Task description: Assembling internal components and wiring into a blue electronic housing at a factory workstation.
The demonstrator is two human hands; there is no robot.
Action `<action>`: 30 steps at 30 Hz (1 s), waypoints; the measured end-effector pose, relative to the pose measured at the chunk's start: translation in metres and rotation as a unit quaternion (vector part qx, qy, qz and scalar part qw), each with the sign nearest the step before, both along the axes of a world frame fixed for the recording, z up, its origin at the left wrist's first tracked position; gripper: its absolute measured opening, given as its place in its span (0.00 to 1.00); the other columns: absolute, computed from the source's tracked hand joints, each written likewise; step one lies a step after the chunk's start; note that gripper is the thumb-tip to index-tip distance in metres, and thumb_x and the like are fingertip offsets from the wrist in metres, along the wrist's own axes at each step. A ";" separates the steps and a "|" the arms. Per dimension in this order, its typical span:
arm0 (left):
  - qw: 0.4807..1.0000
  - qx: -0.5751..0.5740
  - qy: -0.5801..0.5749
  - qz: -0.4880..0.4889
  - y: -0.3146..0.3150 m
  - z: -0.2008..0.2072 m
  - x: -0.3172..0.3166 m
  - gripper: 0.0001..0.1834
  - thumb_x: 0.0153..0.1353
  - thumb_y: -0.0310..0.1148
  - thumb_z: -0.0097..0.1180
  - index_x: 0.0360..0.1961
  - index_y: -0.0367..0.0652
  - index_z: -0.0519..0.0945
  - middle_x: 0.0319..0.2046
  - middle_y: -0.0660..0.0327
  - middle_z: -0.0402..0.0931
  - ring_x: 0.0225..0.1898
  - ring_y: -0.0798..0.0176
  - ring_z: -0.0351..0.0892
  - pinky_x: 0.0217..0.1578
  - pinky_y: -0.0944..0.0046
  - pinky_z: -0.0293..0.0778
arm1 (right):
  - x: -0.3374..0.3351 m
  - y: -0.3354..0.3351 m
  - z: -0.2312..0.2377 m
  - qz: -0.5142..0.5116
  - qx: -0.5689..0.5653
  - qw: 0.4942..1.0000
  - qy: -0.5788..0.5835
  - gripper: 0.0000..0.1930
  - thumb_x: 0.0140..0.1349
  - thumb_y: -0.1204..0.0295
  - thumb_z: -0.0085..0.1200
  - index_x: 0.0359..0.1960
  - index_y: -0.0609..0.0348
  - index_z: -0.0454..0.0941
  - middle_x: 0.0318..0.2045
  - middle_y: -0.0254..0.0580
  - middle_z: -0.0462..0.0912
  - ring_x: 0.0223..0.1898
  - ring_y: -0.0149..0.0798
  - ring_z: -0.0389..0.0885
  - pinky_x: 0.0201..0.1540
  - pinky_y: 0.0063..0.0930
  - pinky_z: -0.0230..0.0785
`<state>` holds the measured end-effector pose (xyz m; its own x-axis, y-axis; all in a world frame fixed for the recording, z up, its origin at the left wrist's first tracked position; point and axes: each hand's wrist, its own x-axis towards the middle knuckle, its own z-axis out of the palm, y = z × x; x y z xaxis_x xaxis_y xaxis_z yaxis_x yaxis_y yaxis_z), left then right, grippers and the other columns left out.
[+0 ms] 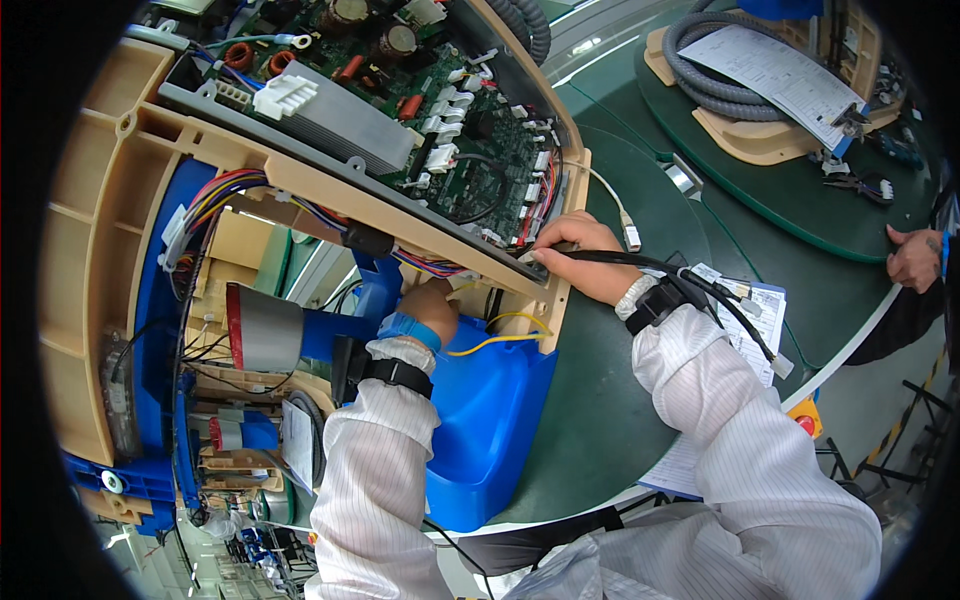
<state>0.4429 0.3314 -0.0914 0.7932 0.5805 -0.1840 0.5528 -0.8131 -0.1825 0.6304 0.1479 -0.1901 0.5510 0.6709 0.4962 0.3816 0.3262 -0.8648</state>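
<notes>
My right hand pinches a black cable at the near right corner of a beige housing. The cable runs back over my wrist and splits into loose black ends. Under the housing's rim reaches my left hand, its fingers hidden behind the frame and wires. A green circuit board with many white connectors lies inside the housing, beside a grey heat sink. A bundle of coloured wires passes just above my left hand. Near it, a yellow wire loops over a blue plastic part.
A white cable with a plug hangs off the housing's right side. Papers lie on the green round table. At the far right are a coiled grey hose, pliers and another person's hand at the table edge.
</notes>
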 end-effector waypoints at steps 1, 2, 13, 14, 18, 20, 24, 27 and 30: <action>1.000 0.002 0.012 -0.001 -0.003 0.003 0.003 0.13 0.63 0.39 0.58 0.38 0.40 0.83 0.37 0.46 0.83 0.40 0.43 0.83 0.44 0.48 0.78 | 0.000 0.001 0.000 0.000 0.000 1.000 0.000 0.05 0.59 0.71 0.62 0.33 0.58 0.83 0.34 0.37 0.85 0.44 0.40 0.78 0.49 0.34 0.69; 1.000 0.005 0.024 -0.001 -0.003 0.004 0.005 0.13 0.63 0.39 0.57 0.37 0.40 0.83 0.36 0.46 0.83 0.39 0.42 0.83 0.43 0.48 0.77 | -0.001 0.002 0.000 0.001 0.001 1.000 0.001 0.05 0.59 0.71 0.62 0.33 0.58 0.83 0.34 0.38 0.85 0.43 0.40 0.78 0.49 0.34 0.69; 0.995 0.072 0.032 -0.058 0.013 -0.024 -0.014 0.13 0.63 0.37 0.54 0.35 0.40 0.85 0.35 0.46 0.84 0.38 0.42 0.84 0.40 0.47 0.79 | -0.001 -0.001 0.003 0.001 -0.020 0.999 0.028 0.06 0.59 0.71 0.63 0.34 0.58 0.83 0.34 0.40 0.83 0.42 0.39 0.78 0.47 0.33 0.70; 0.996 0.062 0.030 -0.063 0.013 -0.024 -0.012 0.13 0.63 0.37 0.54 0.36 0.39 0.85 0.35 0.46 0.84 0.39 0.42 0.84 0.41 0.47 0.79 | -0.001 -0.001 0.002 0.003 -0.015 1.000 0.026 0.06 0.58 0.71 0.63 0.34 0.58 0.83 0.34 0.40 0.83 0.42 0.39 0.79 0.47 0.33 0.70; 0.996 0.001 0.078 -0.037 0.028 -0.029 -0.012 0.12 0.61 0.33 0.52 0.38 0.42 0.86 0.39 0.48 0.84 0.43 0.43 0.83 0.47 0.49 0.78 | -0.002 0.003 0.001 0.010 -0.007 1.000 0.020 0.06 0.58 0.71 0.63 0.34 0.59 0.83 0.34 0.39 0.84 0.42 0.39 0.80 0.48 0.33 0.71; 0.986 0.008 0.109 -0.129 0.038 -0.029 -0.018 0.12 0.60 0.34 0.54 0.39 0.43 0.86 0.40 0.51 0.84 0.45 0.45 0.82 0.49 0.52 0.77 | -0.003 0.004 0.002 0.011 -0.008 1.000 0.012 0.06 0.58 0.71 0.63 0.34 0.58 0.83 0.34 0.39 0.84 0.42 0.39 0.80 0.47 0.32 0.71; 0.978 0.016 0.118 -0.169 0.031 -0.021 -0.010 0.14 0.55 0.32 0.55 0.40 0.44 0.86 0.42 0.53 0.84 0.47 0.47 0.82 0.51 0.55 0.77 | 0.001 0.001 -0.002 0.013 -0.010 1.000 0.014 0.05 0.58 0.71 0.63 0.33 0.58 0.83 0.34 0.39 0.84 0.42 0.39 0.80 0.47 0.32 0.71; 0.986 0.006 0.118 -0.121 0.024 -0.017 -0.007 0.13 0.55 0.31 0.55 0.41 0.44 0.86 0.43 0.52 0.84 0.48 0.47 0.82 0.51 0.55 0.77 | 0.000 0.000 0.001 0.018 -0.016 0.999 0.022 0.06 0.58 0.71 0.63 0.34 0.58 0.83 0.34 0.39 0.84 0.42 0.39 0.80 0.47 0.32 0.71; 0.991 -0.017 0.107 -0.078 0.025 -0.016 -0.007 0.13 0.57 0.33 0.55 0.41 0.43 0.86 0.43 0.51 0.84 0.48 0.46 0.81 0.51 0.54 0.77 | 0.000 0.000 0.003 0.022 -0.026 0.999 0.007 0.06 0.58 0.70 0.63 0.34 0.58 0.84 0.34 0.39 0.84 0.42 0.39 0.80 0.47 0.32 0.71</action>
